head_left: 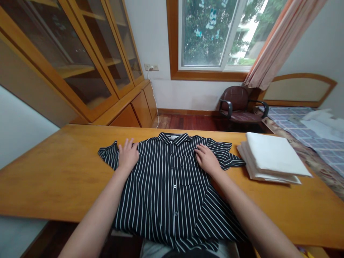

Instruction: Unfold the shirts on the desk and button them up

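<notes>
A black shirt with white stripes [161, 172] lies front up on the wooden table, its buttoned collar towards the far edge and its hem hanging over the near edge. My left hand [128, 154] rests with spread fingers at the shirt's left shoulder, beside the left sleeve. On the right, my right hand [206, 158] lies on the chest near the right shoulder, fingers apart and flat on the cloth. The right sleeve is rumpled, and part of the lower right side lies at a slant under my right forearm.
A stack of white folded sheets or boards [276, 156] sits on the table [53, 172] to the right of the shirt. Beyond the table are a glass-door cabinet [107, 104], a dark red armchair [236, 104], a window with a pink curtain, and a bed [301, 122].
</notes>
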Tool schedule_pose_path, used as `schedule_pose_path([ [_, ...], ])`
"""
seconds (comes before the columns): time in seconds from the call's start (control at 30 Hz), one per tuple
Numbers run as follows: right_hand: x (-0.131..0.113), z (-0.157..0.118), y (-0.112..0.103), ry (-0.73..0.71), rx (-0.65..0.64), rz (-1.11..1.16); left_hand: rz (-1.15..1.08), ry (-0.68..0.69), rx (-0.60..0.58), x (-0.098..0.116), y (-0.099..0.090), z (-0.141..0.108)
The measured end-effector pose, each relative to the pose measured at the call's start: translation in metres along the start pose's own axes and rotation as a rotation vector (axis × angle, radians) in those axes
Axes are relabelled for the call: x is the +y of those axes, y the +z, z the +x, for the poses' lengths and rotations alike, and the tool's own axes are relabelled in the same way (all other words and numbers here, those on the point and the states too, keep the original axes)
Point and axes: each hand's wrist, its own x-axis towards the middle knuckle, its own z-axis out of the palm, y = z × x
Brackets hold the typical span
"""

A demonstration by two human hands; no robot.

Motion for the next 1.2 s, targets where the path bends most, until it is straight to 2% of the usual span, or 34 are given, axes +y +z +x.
schedule_pose_path([
  [0.1, -0.022, 0.002, 0.013, -0.057, -0.071, 0.04, -0.125, 0.182, -0.014, 0.046, 0.001, -0.001],
  [0.2, -0.034, -0.002, 0.023, -0.053, -0.109, 0.033, -0.261, 0.291, -0.064, 0.089, 0.009, -0.006],
  [0.27, -0.036, -0.005, 0.026, -0.043, -0.108, 0.033, -0.295, 0.338, -0.079, 0.109, 0.016, -0.011],
  [0.37, -0.035, -0.011, 0.024, -0.037, -0.103, 0.039, -0.312, 0.347, -0.103, 0.125, 0.025, -0.021],
  [0.47, -0.035, -0.016, 0.021, -0.046, -0.11, 0.043, -0.319, 0.338, -0.125, 0.126, 0.029, -0.031],
  [0.63, -0.037, -0.027, 0.017, -0.041, -0.131, 0.035, -0.323, 0.335, -0.134, 0.116, 0.027, -0.042],
  [0.9, -0.041, -0.034, 0.006, 0.082, -0.093, -0.023, -0.313, 0.321, -0.136, 0.111, 0.026, -0.049],
  [1.07, -0.068, -0.003, 0.004, 0.05, -0.047, 0.097, -0.294, 0.319, -0.123, 0.113, 0.024, -0.051],
  [1.2, -0.084, 0.042, 0.021, 0.065, -0.019, 0.199, -0.271, 0.317, -0.125, 0.114, 0.023, -0.052],
])
